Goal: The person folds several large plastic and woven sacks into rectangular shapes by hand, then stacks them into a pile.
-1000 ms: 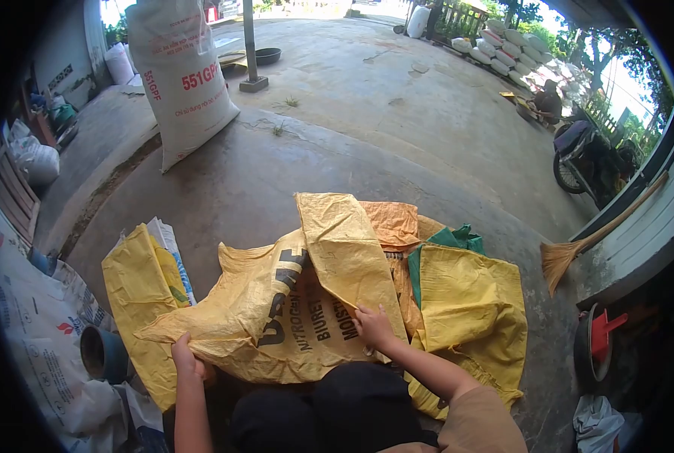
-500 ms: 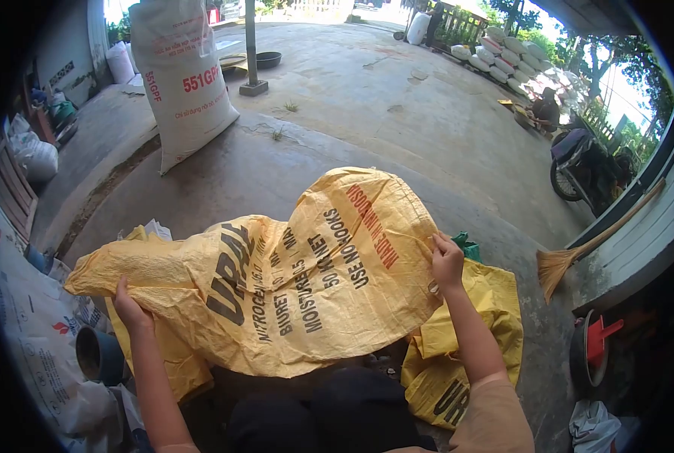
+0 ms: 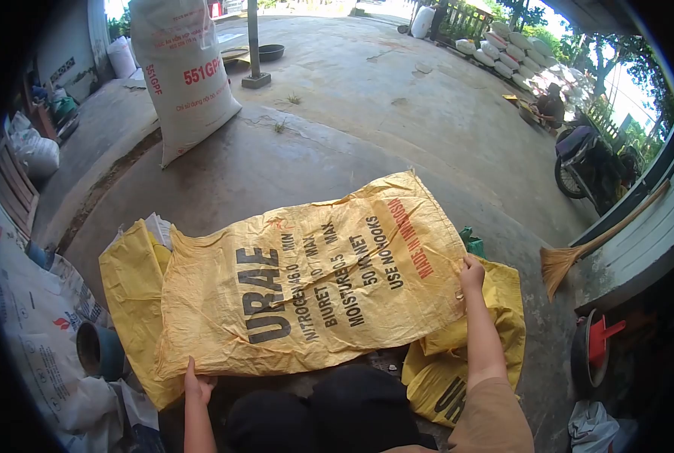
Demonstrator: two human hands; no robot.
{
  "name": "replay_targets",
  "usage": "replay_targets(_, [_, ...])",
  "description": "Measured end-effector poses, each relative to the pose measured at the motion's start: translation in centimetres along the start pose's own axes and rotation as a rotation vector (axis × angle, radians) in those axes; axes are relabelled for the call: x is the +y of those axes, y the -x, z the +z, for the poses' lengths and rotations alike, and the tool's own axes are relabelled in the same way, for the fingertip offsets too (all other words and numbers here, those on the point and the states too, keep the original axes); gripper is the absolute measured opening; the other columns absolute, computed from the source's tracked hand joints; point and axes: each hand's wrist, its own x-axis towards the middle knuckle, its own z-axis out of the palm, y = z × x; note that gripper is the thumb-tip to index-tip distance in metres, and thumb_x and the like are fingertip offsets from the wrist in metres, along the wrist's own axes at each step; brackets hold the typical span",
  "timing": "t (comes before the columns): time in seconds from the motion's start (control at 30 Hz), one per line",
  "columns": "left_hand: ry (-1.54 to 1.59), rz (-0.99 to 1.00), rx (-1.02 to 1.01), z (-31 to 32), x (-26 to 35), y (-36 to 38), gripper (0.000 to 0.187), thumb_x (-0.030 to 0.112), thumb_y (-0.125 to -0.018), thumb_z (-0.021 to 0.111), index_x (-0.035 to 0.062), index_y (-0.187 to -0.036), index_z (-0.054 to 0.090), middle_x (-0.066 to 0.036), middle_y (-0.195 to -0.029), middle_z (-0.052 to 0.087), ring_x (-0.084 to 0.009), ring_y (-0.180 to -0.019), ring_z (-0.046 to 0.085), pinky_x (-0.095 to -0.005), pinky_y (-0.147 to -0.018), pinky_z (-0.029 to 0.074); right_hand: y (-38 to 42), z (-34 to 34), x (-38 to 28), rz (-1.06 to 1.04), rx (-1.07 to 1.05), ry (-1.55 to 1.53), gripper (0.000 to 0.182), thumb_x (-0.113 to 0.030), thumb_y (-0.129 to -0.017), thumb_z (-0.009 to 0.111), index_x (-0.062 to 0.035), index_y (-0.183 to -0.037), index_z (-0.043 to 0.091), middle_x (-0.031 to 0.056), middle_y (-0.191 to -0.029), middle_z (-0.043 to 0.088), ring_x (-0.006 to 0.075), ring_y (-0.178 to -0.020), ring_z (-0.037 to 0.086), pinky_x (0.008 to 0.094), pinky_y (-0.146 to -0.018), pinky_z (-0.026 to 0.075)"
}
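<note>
A yellow woven sack (image 3: 337,272) with large black letters and red print is spread almost flat above my lap. My left hand (image 3: 198,385) is closed on its lower left corner, thumb on top. On the other side, my right hand (image 3: 471,273) pinches the sack's right edge. A second yellow sack (image 3: 129,283) lies under the left end. Another folded yellow sack (image 3: 499,317) with black letters sits beneath my right forearm. A bit of green material (image 3: 473,243) shows just beyond my right hand.
A tall white sack (image 3: 189,83) marked 551GPF stands ahead on concrete. White sacks (image 3: 42,332) and a dark blue container (image 3: 101,351) are at my left. To the right are a straw broom (image 3: 559,264), a red dustpan-like object (image 3: 599,340) and a motorbike (image 3: 582,166). A person (image 3: 552,106) sits farther off.
The sack's left end has swung down toward me and its surface has flattened out. My left hand has moved down and right along it; my right hand has shifted slightly right and down.
</note>
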Motion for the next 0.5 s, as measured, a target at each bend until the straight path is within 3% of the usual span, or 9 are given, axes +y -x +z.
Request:
replay_targets(0.1, [-0.140,-0.018,0.032,-0.8,-0.5,-1.1,0.042,0.045,-0.082,0.051,0.0124,-0.109,0.047,-0.005,-0.100,0.055,-0.0194,-0.086,0.052,-0.0357,-0.071,0.040,0.3,0.4,1.3,0.072,-0.135,0.039,0.034,-0.005,-0.073,0.056,-0.0010,-0.107,0.056,0.0168,-0.101,0.059,0.0311,-0.093,0.056,0.0336,-0.083,0.043])
replay_targets(0.17, [-0.158,-0.018,0.025,-1.0,-0.3,-1.1,0.040,0.043,-0.083,0.052,0.0123,-0.107,0.047,-0.005,-0.099,0.055,-0.0191,-0.086,0.053,-0.0371,-0.070,0.041,0.8,0.4,1.4,0.029,-0.183,0.153,0.068,-0.012,-0.067,0.064,-0.0056,-0.128,0.035,0.0207,-0.106,0.054,0.0343,-0.093,0.054,0.0353,-0.084,0.043])
replay_targets(0.2, [-0.174,-0.016,0.009,-0.7,-0.2,-1.2,0.037,0.041,-0.083,0.052,0.0122,-0.106,0.048,-0.005,-0.097,0.055,-0.0188,-0.085,0.053,-0.0385,-0.070,0.041,1.2,0.2,1.4,0.038,-0.180,0.155,0.068,-0.012,-0.067,0.064,-0.0056,-0.128,0.035,0.0207,-0.106,0.054,0.0343,-0.093,0.054,0.0353,-0.084,0.043])
replay_targets(0.27, [-0.203,-0.012,0.022,-0.5,-0.9,-1.1,0.037,0.038,-0.083,0.054,0.0110,-0.107,0.047,-0.006,-0.099,0.054,-0.0213,-0.088,0.053,-0.0423,-0.073,0.041,2.2,-0.7,2.2,0.193,-0.245,0.189,0.096,-0.019,-0.062,0.070,-0.0092,-0.137,0.011,0.0237,-0.112,0.050,0.0362,-0.097,0.052,0.0363,-0.086,0.042])
replay_targets(0.37, [-0.267,-0.005,0.030,-0.1,-1.4,-0.5,0.038,0.033,-0.082,0.057,0.0085,-0.108,0.045,-0.009,-0.103,0.054,-0.0270,-0.094,0.053,-0.0502,-0.078,0.039,3.1,-1.8,4.3,0.411,-0.385,0.275,0.106,-0.023,-0.060,0.073,-0.0070,-0.137,0.002,0.0242,-0.110,0.051,0.0340,-0.100,0.052,0.0357,-0.087,0.042])
replay_targets(0.5, [-0.315,0.021,0.010,0.3,-1.8,0.1,0.040,0.026,-0.080,0.061,0.0056,-0.109,0.043,-0.015,-0.109,0.052,-0.0354,-0.098,0.052,-0.0597,-0.085,0.033,5.8,-2.8,8.4,0.462,-0.410,0.183,0.100,-0.023,-0.061,0.073,-0.0023,-0.135,0.011,0.0255,-0.111,0.050,0.0323,-0.102,0.051,0.0351,-0.087,0.042])
